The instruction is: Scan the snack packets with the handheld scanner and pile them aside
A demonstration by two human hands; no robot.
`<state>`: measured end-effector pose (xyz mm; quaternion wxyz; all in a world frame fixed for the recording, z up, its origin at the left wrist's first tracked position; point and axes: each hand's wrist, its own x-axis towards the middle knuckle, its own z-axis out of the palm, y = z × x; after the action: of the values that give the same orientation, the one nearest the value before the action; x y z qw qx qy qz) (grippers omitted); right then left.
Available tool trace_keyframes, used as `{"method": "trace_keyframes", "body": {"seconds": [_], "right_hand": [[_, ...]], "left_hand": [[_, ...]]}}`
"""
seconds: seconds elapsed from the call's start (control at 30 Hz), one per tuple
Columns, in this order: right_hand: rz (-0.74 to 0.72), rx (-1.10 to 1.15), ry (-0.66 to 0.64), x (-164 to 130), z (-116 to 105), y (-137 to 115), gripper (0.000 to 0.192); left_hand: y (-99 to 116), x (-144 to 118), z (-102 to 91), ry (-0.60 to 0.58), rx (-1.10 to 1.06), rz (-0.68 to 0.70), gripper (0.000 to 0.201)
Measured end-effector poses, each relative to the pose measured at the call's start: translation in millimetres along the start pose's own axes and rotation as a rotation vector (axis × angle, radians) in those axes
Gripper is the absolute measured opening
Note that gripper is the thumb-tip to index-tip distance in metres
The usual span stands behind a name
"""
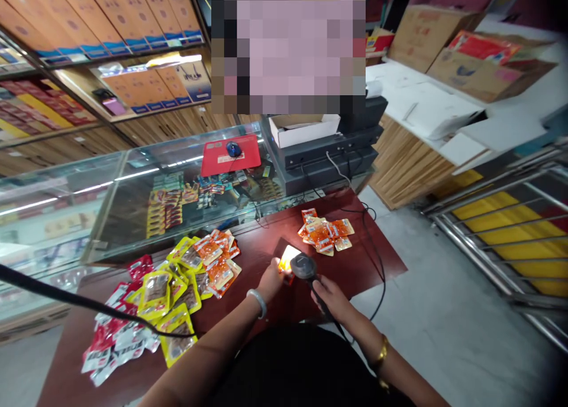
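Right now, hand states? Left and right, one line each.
Left hand: closed on an orange snack packet, held under the scanner's light.
Right hand: closed on the handle of the barcode scanner, aimed at the packet.

Scanner (pixel 303 267) right of held packet (pixel 287 258); packet pile (pixel 325 232) behind; packet heap (pixel 177 283) left on table (pixel 355 265).

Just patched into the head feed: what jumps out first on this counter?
Centre of the dark red counter: the left hand holds an orange packet lit bright under the barcode scanner gripped by the right hand. A small orange pile lies just beyond; a bigger yellow, red and orange spread sits left.
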<state>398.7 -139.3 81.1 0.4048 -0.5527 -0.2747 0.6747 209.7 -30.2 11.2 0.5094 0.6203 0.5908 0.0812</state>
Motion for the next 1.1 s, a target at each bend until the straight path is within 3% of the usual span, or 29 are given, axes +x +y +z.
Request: {"method": "trace_keyframes", "body": {"seconds": [0.23,0.43,0.6,0.73,0.83,0.93,1.1], "right_hand": [[0.029,0.021,0.175,-14,-11,3,0.068],[-0.005,0.038,0.249,-22,-15,-5,0.069],[-0.013,0.077,0.306,-25,-25,1,0.07],[-0.012,0.117,0.356,-30,-35,6,0.065],[0.005,0.135,0.375,-31,-39,8,0.065],[0.02,0.122,0.35,-27,-38,8,0.064],[0.053,0.07,0.213,-17,-21,7,0.062]], "left_hand": [[33,19,26.9,-0.056,-0.061,0.075,0.018],[41,20,42.1,-0.126,-0.114,0.06,0.021],[64,33,67.3,-0.213,-0.368,0.032,0.029],[90,47,77.2,-0.303,-0.565,0.025,0.05],[86,51,67.6,-0.273,-0.545,0.036,0.053],[57,41,40.6,-0.157,-0.366,0.046,0.041],[-9,-9,-25.2,0.33,0.144,0.043,0.03]]}}
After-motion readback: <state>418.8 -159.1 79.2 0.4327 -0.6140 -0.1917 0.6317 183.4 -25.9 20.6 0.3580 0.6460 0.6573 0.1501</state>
